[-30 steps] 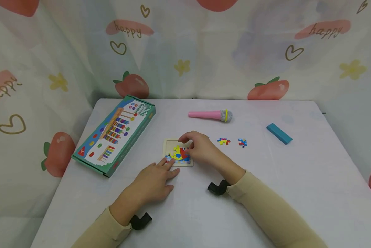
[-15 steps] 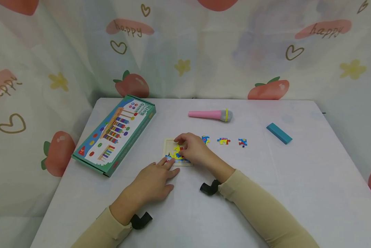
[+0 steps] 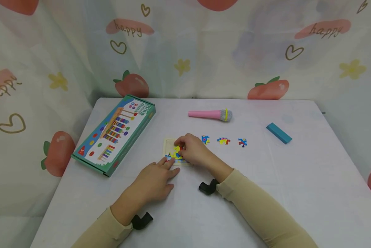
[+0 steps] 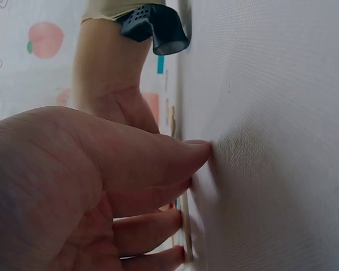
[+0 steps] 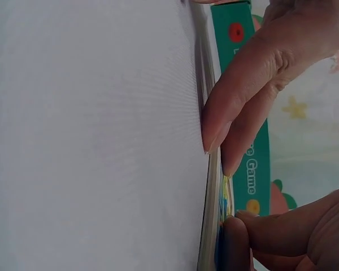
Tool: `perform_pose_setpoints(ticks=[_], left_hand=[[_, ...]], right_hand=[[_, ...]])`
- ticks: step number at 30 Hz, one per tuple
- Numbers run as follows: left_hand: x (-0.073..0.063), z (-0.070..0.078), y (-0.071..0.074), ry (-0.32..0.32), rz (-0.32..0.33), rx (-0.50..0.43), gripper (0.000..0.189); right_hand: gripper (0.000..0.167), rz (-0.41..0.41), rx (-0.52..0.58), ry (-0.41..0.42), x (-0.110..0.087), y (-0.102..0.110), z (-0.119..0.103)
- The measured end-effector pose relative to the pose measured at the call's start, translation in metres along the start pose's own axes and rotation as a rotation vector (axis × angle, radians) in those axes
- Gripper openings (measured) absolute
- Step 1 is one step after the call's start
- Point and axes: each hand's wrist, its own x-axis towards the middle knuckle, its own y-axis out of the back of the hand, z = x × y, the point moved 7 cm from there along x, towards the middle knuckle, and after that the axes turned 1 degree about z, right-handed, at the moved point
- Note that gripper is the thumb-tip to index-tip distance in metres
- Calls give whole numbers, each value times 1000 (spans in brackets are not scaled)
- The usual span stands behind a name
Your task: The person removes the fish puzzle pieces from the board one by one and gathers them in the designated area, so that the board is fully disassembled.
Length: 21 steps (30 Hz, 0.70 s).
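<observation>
A small square wooden puzzle tray (image 3: 168, 143) holds yellow, blue and red jigsaw pieces (image 3: 175, 154). My left hand (image 3: 152, 182) lies palm down in front of it, fingers extended, fingertips on its near left edge. In the left wrist view the left thumb (image 4: 181, 155) touches the white table. Over the tray's right side, my right hand (image 3: 192, 148) pinches a puzzle piece between thumb and bent index finger, down at the tray. That piece is mostly hidden by the fingers; a bit of red shows beside them. The right wrist view shows the right fingertips (image 5: 235, 240) low at the tray's surface.
Loose jigsaw pieces lie right of the tray: a blue one (image 3: 205, 139), a red and yellow one (image 3: 223, 141) and another blue one (image 3: 242, 142). Behind are a pink toy microphone (image 3: 204, 114) and, farther right, a teal block (image 3: 279, 133). A green game box (image 3: 114, 136) lies left.
My right hand has shifted left over the tray, uncovering the nearest loose blue piece, and now barely moves. The left hand stays in place.
</observation>
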Motion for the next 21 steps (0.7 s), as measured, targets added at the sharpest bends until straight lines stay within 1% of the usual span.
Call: perform_pose_setpoints(ticks=[5, 9, 14, 18, 21], left_hand=[[0, 2, 2, -7, 16, 8, 50], [0, 0, 1, 3, 12, 5, 50], [0, -1, -1, -7, 12, -7, 50], [0, -2, -1, -12, 9, -8, 50], [1, -2, -1, -7, -2, -3, 50]], right_hand=[[25, -6, -12, -7, 1, -1, 1], [25, -5, -26, -6, 1, -2, -1], [24, 3, -33, -1, 0, -2, -2], [22, 12, 3, 15, 0, -1, -1], [18, 26, 83, 18, 0, -1, 1]])
